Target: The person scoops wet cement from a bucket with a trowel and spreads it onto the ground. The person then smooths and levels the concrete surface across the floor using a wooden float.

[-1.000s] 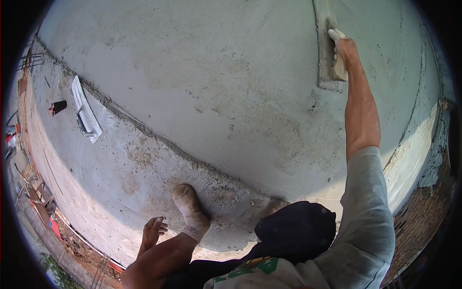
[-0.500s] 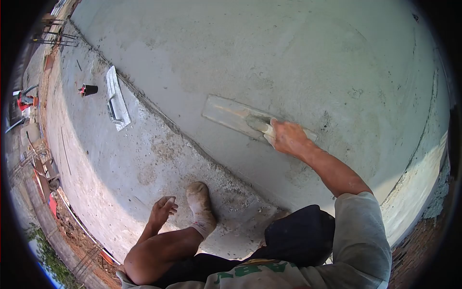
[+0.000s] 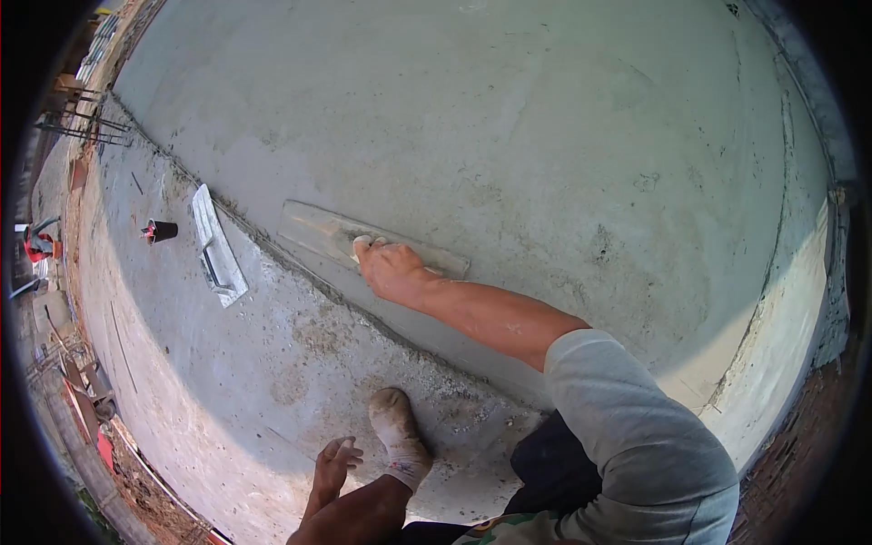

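My right hand (image 3: 392,271) is closed round the handle of a long finishing trowel (image 3: 313,225), whose blade lies flat on the smooth grey wet concrete (image 3: 545,163). The blade's left end is close to the ridged edge of the wet layer. My left hand (image 3: 336,457) hangs beside my knee, near my sock-covered foot (image 3: 400,427), with loosely bent fingers apart and nothing in them. A second metal trowel (image 3: 218,250) rests handle-up on the rougher, lower slab to the left.
A black cup (image 3: 162,231) lies tipped on the lower slab beside the second trowel. Rebar rods (image 3: 95,127) stick out at the far left. Another person in red (image 3: 38,243) is down at the left edge, near a wheelbarrow (image 3: 91,381).
My right hand has swept the trowel leftward across the concrete, towards the ridged edge. My view has shifted a little; my left hand stays low beside my leg.
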`<action>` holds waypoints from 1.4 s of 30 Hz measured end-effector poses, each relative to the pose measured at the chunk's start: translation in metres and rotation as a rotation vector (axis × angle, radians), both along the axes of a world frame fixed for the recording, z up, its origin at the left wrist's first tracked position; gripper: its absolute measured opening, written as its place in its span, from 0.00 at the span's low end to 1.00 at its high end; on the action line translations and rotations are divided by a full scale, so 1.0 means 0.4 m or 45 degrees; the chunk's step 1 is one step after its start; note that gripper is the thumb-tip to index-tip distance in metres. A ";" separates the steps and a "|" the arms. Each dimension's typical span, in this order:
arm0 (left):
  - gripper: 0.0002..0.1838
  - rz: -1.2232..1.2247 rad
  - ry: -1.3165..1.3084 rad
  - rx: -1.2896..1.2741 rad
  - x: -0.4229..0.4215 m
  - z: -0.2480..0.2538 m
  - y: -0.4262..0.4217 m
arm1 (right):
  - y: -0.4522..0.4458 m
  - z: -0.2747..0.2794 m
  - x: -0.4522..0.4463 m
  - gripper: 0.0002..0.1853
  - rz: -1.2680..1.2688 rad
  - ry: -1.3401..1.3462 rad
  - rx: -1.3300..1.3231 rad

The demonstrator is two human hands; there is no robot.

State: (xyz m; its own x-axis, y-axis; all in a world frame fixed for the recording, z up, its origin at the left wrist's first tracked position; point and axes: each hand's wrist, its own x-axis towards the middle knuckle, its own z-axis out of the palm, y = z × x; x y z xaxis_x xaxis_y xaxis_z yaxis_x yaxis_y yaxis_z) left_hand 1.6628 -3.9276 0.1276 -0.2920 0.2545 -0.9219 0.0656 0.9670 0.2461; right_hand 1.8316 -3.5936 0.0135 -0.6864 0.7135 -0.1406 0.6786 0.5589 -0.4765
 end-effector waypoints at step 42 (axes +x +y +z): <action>0.26 -0.465 0.037 -0.119 -0.024 -0.041 0.068 | -0.185 -0.037 1.828 0.22 -2.625 -0.383 -0.084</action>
